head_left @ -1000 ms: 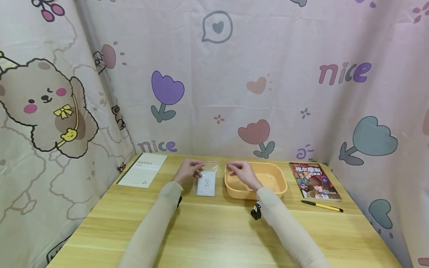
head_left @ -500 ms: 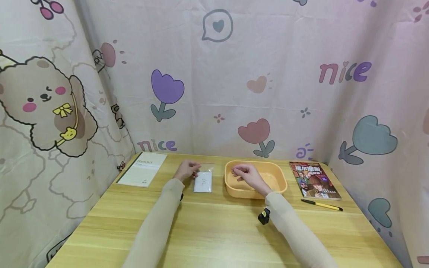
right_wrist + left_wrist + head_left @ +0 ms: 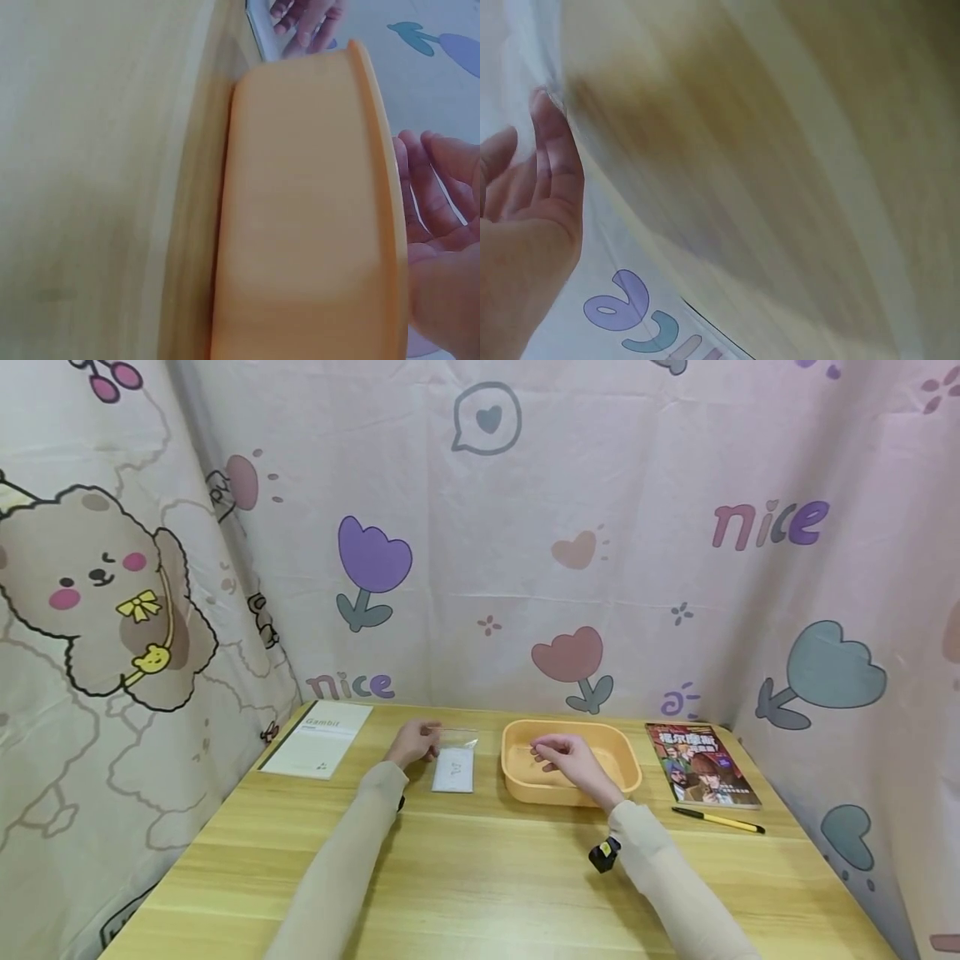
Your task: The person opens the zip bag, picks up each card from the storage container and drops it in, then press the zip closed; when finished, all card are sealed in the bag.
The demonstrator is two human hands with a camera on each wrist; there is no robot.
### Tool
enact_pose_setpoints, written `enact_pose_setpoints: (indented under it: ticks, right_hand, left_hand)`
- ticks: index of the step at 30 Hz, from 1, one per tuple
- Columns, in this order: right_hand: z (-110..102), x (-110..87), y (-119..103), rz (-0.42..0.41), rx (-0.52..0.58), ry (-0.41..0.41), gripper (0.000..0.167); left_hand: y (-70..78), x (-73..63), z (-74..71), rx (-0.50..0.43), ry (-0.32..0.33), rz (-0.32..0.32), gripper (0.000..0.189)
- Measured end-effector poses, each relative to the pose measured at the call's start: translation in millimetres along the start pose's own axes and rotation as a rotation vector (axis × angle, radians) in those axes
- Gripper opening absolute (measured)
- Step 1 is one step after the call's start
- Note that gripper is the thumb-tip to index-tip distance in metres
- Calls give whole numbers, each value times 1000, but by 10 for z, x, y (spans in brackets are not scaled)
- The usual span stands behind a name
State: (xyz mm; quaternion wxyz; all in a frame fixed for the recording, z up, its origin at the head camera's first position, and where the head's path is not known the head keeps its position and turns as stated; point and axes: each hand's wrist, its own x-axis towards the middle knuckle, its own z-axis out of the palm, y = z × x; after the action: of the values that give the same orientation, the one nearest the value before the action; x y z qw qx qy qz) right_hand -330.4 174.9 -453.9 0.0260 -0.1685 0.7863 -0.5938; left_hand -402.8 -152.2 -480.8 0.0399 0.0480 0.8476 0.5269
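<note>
A clear zip bag (image 3: 463, 741) lies on the table with a flat white piece (image 3: 453, 770) inside it, small grey marks on its face. My left hand (image 3: 414, 743) is at the bag's upper left edge. Its thumb stands apart from its fingers in the left wrist view; whether the fingertips touch the plastic I cannot tell. Over the orange plastic basket (image 3: 558, 795) hovers my right hand (image 3: 576, 762), fingers loosely bent, with nothing held. The basket's side wall (image 3: 307, 202) fills the middle of the right wrist view and partly hides that hand.
At the back left lies a white notebook (image 3: 318, 742) marked Gambit. To the right of the basket are a colourful book (image 3: 705, 766) and, just in front of it, a yellow and black pen (image 3: 718, 820). A printed curtain (image 3: 480, 568) hangs behind the wooden table (image 3: 480, 868).
The bag has been lowered flat onto the table and slightly left. My right hand has drawn away to the right, over the basket. My left hand has shifted a little left.
</note>
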Motion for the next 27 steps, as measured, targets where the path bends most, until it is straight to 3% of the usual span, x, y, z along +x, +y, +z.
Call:
enact_pose_setpoints:
  ticks: [8,14,17,20,27]
  right_hand:
    - [-131,-39,-2,18,-9,28,35]
    - [-202,-44,2,36,-45,28,36]
    - [-219,-62,-9,39,-99,32,34]
    - [-212,-89,-34,19,-232,31,34]
    - [-112,-107,-147,-32,-525,-3,50]
  left_hand:
    - [12,-24,-91,-100,71,-10,45]
    - [110,-99,-54,-93,20,35,40]
    - [202,-201,-16,-47,-27,60,42]
    - [299,-327,21,20,-61,80,45]
    - [584,-570,117,351,-62,241,63]
